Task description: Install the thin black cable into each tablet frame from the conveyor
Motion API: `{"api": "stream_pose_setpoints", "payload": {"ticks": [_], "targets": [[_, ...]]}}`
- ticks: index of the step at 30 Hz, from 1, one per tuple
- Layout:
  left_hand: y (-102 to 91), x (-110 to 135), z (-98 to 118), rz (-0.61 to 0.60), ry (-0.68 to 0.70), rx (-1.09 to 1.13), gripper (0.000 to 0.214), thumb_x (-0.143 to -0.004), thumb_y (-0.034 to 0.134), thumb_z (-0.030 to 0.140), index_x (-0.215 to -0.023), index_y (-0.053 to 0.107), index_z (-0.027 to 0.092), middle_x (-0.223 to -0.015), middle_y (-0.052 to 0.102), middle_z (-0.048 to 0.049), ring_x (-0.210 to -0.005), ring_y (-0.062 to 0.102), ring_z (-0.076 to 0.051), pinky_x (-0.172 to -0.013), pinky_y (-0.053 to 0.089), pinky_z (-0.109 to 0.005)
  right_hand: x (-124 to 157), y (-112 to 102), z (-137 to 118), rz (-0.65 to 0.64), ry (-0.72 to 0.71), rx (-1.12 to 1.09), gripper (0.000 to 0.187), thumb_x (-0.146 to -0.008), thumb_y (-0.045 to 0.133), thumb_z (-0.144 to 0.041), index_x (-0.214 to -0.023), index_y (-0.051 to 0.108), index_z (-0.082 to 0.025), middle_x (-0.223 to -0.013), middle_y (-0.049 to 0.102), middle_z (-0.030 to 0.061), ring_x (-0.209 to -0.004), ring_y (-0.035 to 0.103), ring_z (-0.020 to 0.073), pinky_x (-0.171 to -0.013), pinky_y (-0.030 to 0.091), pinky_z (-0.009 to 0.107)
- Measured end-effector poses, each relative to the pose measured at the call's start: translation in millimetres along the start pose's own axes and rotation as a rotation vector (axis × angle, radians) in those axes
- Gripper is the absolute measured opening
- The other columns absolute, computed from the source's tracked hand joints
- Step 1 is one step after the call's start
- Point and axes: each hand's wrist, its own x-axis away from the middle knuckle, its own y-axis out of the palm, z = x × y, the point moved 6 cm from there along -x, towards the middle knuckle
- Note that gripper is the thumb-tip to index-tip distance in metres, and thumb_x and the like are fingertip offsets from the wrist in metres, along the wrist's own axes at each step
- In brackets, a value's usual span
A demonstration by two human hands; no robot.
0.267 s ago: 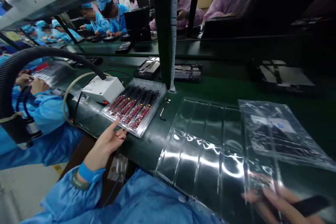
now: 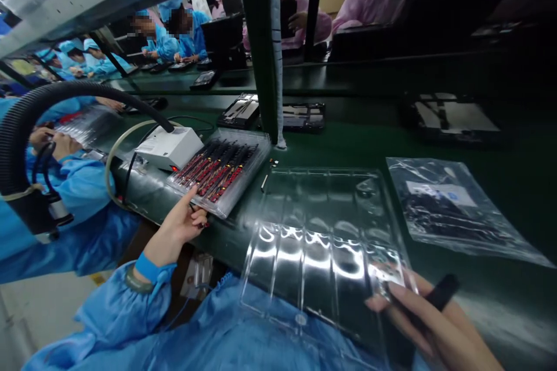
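My left hand (image 2: pixel 180 221) is at the near edge of a clear tray (image 2: pixel 226 208) of red-and-black circuit strips (image 2: pixel 213 171). Its thumb side touches the tray; the other fingers curl round a small dark thing I cannot make out. In my right hand (image 2: pixel 418 307), fingers pinch the right side of an unfilled clear plastic tray (image 2: pixel 317 261) with long compartments, tilted above the bench. A black stick-like tool (image 2: pixel 444 293) also lies across that hand; its tip is hidden. A small part with a pale strip (image 2: pixel 264 183) lies at the tray's far left corner.
A clear bag (image 2: pixel 456 214) of dark parts lies at the right. A white box (image 2: pixel 169 148) and black hose (image 2: pixel 65 87) stand left. Behind are a green post (image 2: pixel 261 58) and open device housings (image 2: pixel 238 110). A co-worker's hands (image 2: pixel 58 142) are at far left.
My right hand has moved left with the clear plastic tray, which now partly covers the small part on the bench. My left hand stays by the filled tray, its fingers slightly shifted.
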Motion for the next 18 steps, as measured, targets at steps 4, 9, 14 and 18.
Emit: {"api": "stream_pose_setpoints", "payload": {"ticks": [4,9,14,18], "targets": [[4.6,10,8,-0.039,0.064,-0.026,0.032,-0.093,0.054,0.027,-0.068,0.037,0.017,-0.055,0.021,0.008,-0.034,0.02,-0.003,-0.028,0.015,-0.016,-8,31,-8,-0.146,0.061,-0.058,0.047,-0.065,0.074,-0.052,-0.096,0.068,-0.018,-0.067,0.064,0.0084,-0.038,0.035,0.0077,-0.038,0.03,0.023],[5.6,19,20,-0.028,0.162,-0.078,0.04,-0.088,0.062,0.024,-0.065,0.03,0.019,-0.054,0.015,0.009,-0.033,0.019,-0.003,-0.028,0.015,-0.017,-23,77,-24,-0.334,0.032,-0.048,0.037,-0.069,0.066,-0.043,-0.089,0.064,-0.012,-0.067,0.063,0.0063,-0.043,0.042,0.0075,-0.039,0.027,0.018],[11.0,28,28,-0.069,0.199,-0.129,0.032,-0.086,0.063,0.02,-0.068,0.037,0.019,-0.053,0.015,0.0095,-0.032,0.019,-0.003,-0.028,0.016,-0.017,-31,145,-25,-0.481,0.07,-0.002,0.027,-0.078,0.057,-0.033,-0.094,0.058,-0.01,-0.067,0.066,0.0064,-0.034,0.031,0.0031,-0.034,0.018,0.016],[15.4,39,31,-0.095,0.193,-0.225,0.036,-0.088,0.061,0.024,-0.064,0.035,0.018,-0.049,0.015,0.0099,-0.03,0.019,-0.003,-0.027,0.016,-0.016,-45,207,-17,-0.544,0.113,-0.052,0.013,-0.088,0.052,-0.024,-0.083,0.051,-0.013,-0.066,0.067,0.0062,-0.031,0.029,0.0023,-0.031,0.016,0.016]]}}
